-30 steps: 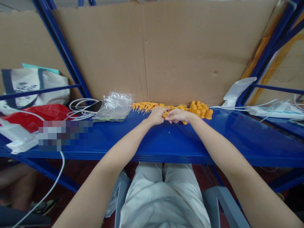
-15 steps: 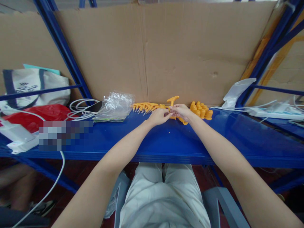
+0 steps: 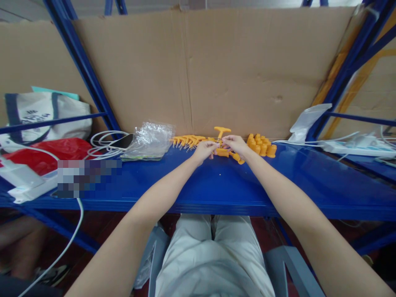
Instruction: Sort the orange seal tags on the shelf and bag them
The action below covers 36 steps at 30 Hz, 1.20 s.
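Both my hands meet at the back of the blue shelf (image 3: 216,185), just above its surface. My right hand (image 3: 235,144) pinches the stem of an orange T-shaped plastic piece (image 3: 222,130), its crossbar pointing up. My left hand (image 3: 204,150) is closed in a pinch at the lower end of the same piece, where something small and metallic shows. A row of orange T-pieces (image 3: 185,140) lies to the left of my hands. A heap of orange caps (image 3: 261,145) lies to the right. A few loose orange parts (image 3: 230,153) rest under my hands.
A crumpled clear plastic bag (image 3: 150,138), a phone with white cables (image 3: 111,142), a red bag (image 3: 46,150) and a white tote (image 3: 37,113) lie at left. A power strip with cables (image 3: 355,146) and a white pouch (image 3: 306,119) sit at right. Cardboard (image 3: 216,70) closes the back.
My hands were down among the orange parts; they lifted one T-shaped piece off the shelf and turned it upright between the two pinches.
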Tool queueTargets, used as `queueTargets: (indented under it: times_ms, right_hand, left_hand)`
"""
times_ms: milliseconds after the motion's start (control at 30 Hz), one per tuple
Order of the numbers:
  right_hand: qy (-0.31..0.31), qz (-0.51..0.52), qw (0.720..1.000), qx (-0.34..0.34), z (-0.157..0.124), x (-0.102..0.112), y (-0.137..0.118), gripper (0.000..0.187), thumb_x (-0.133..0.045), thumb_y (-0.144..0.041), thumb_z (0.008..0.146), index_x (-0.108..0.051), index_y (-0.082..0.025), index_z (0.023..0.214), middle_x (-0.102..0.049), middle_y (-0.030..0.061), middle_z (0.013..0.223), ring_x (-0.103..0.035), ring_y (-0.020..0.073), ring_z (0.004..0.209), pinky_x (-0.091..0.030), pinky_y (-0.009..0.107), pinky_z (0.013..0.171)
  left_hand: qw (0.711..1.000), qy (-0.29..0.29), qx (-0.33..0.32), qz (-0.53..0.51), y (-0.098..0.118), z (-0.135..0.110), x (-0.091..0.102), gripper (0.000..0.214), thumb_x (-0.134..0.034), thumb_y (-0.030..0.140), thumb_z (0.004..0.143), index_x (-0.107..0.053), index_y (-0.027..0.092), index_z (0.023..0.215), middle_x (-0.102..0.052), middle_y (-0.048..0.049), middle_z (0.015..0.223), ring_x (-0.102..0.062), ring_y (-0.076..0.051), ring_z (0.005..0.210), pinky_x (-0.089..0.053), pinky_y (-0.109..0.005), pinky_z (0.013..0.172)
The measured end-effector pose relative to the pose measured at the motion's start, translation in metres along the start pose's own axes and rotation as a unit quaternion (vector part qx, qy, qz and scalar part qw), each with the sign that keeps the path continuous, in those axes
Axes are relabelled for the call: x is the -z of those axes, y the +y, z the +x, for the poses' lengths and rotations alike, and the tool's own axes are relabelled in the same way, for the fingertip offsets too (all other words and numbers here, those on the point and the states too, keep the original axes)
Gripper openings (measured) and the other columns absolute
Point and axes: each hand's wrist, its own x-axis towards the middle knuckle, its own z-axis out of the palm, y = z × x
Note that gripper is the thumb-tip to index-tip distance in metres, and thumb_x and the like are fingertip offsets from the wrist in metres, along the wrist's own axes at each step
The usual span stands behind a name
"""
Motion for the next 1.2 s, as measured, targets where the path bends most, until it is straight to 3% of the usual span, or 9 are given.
queueTargets:
  times_ms: [133, 233, 333, 433, 733, 867, 1000, 1100, 1200]
  right_hand:
    - [-0.001, -0.239, 0.966, 0.099, 0.006, 0.003, 0.012, 0.015, -0.061, -0.012, 0.089, -0.073, -0.015, 0.098, -0.075, 0.0107, 0.106, -0.070, 0.0197, 0.099, -0.052, 0.028, 0.089]
    - [-0.081, -0.379, 0.912, 0.135, 0.007, 0.004, 0.022, 0.020, -0.064, -0.020, 0.087, -0.074, -0.016, 0.104, -0.074, 0.0121, 0.114, -0.068, 0.0241, 0.106, -0.051, 0.031, 0.092]
    - [-0.143, -0.448, 0.871, 0.140, 0.008, 0.002, 0.027, 0.025, -0.069, -0.030, 0.085, -0.074, -0.018, 0.107, -0.074, 0.0109, 0.113, -0.068, 0.0248, 0.106, -0.051, 0.030, 0.091]
    - [-0.137, -0.481, 0.855, 0.140, 0.008, -0.001, 0.030, 0.035, -0.069, -0.036, 0.085, -0.071, -0.020, 0.116, -0.071, 0.0114, 0.120, -0.066, 0.0262, 0.112, -0.051, 0.032, 0.093]
    - [-0.129, -0.498, 0.846, 0.136, 0.000, -0.002, 0.018, 0.029, -0.067, -0.033, 0.086, -0.071, -0.019, 0.111, -0.071, 0.0126, 0.121, -0.065, 0.0291, 0.113, -0.051, 0.034, 0.091]
    - [-0.132, -0.489, 0.850, 0.144, -0.002, -0.001, 0.014, 0.022, -0.066, -0.030, 0.085, -0.073, -0.019, 0.103, -0.073, 0.0108, 0.114, -0.067, 0.0278, 0.108, -0.050, 0.032, 0.087]
    - [-0.103, -0.461, 0.867, 0.157, -0.002, 0.002, 0.013, 0.027, -0.067, -0.028, 0.085, -0.071, -0.020, 0.110, -0.073, 0.0105, 0.116, -0.066, 0.0292, 0.109, -0.049, 0.035, 0.088]
    - [-0.075, -0.446, 0.874, 0.176, -0.002, 0.004, 0.011, 0.028, -0.066, -0.026, 0.086, -0.070, -0.021, 0.113, -0.072, 0.0117, 0.118, -0.064, 0.0303, 0.112, -0.047, 0.039, 0.092]
    - [-0.039, -0.432, 0.877, 0.206, -0.003, 0.006, 0.009, 0.029, -0.064, -0.023, 0.087, -0.069, -0.020, 0.115, -0.070, 0.0135, 0.122, -0.060, 0.0311, 0.118, -0.043, 0.043, 0.097]
  left_hand:
    - [0.996, 0.062, 0.044, -0.041, -0.004, 0.006, 0.012, 0.018, -0.062, 0.021, 0.090, -0.067, 0.014, 0.074, -0.060, 0.0031, 0.055, -0.046, -0.005, 0.037, -0.038, -0.018, 0.043]
    - [0.991, 0.108, 0.076, -0.034, -0.011, 0.011, 0.024, 0.020, -0.062, 0.020, 0.089, -0.063, 0.014, 0.069, -0.062, 0.0019, 0.058, -0.045, -0.004, 0.037, -0.038, -0.018, 0.043]
    - [0.982, 0.146, 0.118, -0.013, -0.020, 0.016, 0.036, 0.016, -0.061, 0.023, 0.089, -0.064, 0.015, 0.075, -0.065, 0.0007, 0.062, -0.045, -0.004, 0.038, -0.038, -0.017, 0.042]
    - [0.973, 0.168, 0.160, -0.019, -0.025, 0.020, 0.044, 0.012, -0.062, 0.025, 0.088, -0.064, 0.016, 0.081, -0.065, 0.0009, 0.063, -0.045, -0.004, 0.037, -0.040, -0.018, 0.043]
    - [0.966, 0.145, 0.210, -0.034, -0.030, 0.024, 0.048, 0.024, -0.053, 0.037, 0.096, -0.061, 0.018, 0.109, -0.069, -0.0008, 0.070, -0.051, -0.007, 0.039, -0.042, -0.019, 0.045]
    - [0.968, 0.130, 0.208, -0.057, -0.030, 0.021, 0.049, 0.037, -0.049, 0.034, 0.099, -0.048, 0.023, 0.134, -0.073, -0.0008, 0.080, -0.054, -0.007, 0.042, -0.043, -0.017, 0.046]
    - [0.967, 0.130, 0.212, -0.062, -0.027, 0.019, 0.047, 0.053, -0.050, 0.028, 0.097, -0.034, 0.026, 0.148, -0.074, -0.0020, 0.090, -0.057, -0.007, 0.045, -0.046, -0.017, 0.049]
    - [0.971, 0.152, 0.186, 0.016, -0.025, 0.019, 0.045, 0.061, -0.048, 0.022, 0.096, -0.027, 0.022, 0.153, -0.074, -0.0055, 0.100, -0.063, -0.010, 0.056, -0.052, -0.021, 0.057]
    - [0.967, 0.156, 0.068, 0.190, -0.024, 0.020, 0.043, 0.052, -0.050, 0.024, 0.095, -0.043, 0.017, 0.146, -0.073, -0.0092, 0.107, -0.070, -0.017, 0.084, -0.056, -0.029, 0.078]
